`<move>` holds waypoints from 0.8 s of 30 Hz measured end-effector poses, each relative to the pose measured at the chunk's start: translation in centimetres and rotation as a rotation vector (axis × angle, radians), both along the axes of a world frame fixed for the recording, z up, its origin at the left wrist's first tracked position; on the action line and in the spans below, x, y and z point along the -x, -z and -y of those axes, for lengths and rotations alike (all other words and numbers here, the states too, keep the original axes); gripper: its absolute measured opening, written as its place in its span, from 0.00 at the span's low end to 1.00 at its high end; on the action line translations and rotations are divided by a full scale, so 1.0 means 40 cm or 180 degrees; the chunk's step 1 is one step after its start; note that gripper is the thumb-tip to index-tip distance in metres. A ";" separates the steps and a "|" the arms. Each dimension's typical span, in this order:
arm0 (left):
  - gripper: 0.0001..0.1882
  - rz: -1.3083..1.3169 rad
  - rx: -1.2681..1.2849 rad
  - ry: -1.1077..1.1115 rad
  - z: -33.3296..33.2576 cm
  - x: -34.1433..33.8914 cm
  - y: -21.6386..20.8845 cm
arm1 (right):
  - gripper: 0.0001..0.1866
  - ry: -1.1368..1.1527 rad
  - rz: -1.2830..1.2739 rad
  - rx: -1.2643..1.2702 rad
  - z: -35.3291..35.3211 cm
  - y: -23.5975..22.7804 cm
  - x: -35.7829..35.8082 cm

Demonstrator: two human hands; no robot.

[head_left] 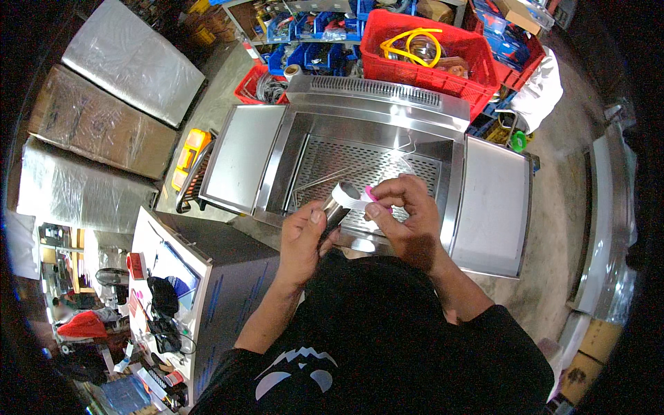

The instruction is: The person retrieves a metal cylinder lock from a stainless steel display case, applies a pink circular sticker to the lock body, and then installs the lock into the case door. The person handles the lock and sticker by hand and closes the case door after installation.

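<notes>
My left hand (302,241) grips a short metal pipe (334,212), its open end tilted up and away from me. White thread seal tape (355,203) is wound around that end and stretches across to my right. There my right hand (413,218) pinches the tape's pink spool (374,197) between thumb and fingers, which partly cover it. Both hands are over the near part of a stainless steel unit (453,200) with a perforated tray (328,153) inside. Thin metal rods (324,180) lie on the tray.
Flat metal side shelves, left (242,149) and right (492,207), flank the unit. Behind it stand a red crate (429,76) with yellow tubing (415,45) and several blue bins (321,55). A dark-sided cabinet (228,277) is near my left arm; wrapped boxes (97,124) stand farther left.
</notes>
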State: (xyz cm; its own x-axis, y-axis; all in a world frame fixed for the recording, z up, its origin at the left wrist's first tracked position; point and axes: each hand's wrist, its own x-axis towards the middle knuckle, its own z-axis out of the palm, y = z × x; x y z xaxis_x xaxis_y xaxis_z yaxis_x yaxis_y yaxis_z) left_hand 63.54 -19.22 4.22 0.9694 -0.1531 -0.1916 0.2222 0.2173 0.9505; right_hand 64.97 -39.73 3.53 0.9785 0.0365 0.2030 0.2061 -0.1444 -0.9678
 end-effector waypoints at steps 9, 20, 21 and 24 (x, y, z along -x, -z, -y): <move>0.30 -0.1052 0.1229 0.0948 -0.009 -0.019 0.006 | 0.08 -0.0024 0.0724 0.0565 0.012 -0.025 -0.004; 0.21 0.1715 -0.2722 -0.0164 0.040 -0.042 0.043 | 0.08 0.0206 0.0051 0.0530 -0.002 0.041 -0.031; 0.22 0.1731 -0.2927 -0.0260 0.045 -0.037 0.046 | 0.08 0.0218 -0.0104 0.0363 -0.009 0.045 -0.031; 0.22 0.1837 -0.3210 -0.0528 0.037 -0.037 0.048 | 0.12 0.0024 -0.0165 0.0179 -0.018 0.046 -0.034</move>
State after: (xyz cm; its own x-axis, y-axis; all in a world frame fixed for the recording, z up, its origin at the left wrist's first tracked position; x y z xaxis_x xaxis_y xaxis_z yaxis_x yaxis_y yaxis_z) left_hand 65.01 -20.71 2.31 0.9461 -0.0468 0.3204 -0.2583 -0.7059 0.6595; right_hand 66.35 -39.01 1.70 0.9880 0.0389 0.1497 0.1545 -0.2004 -0.9675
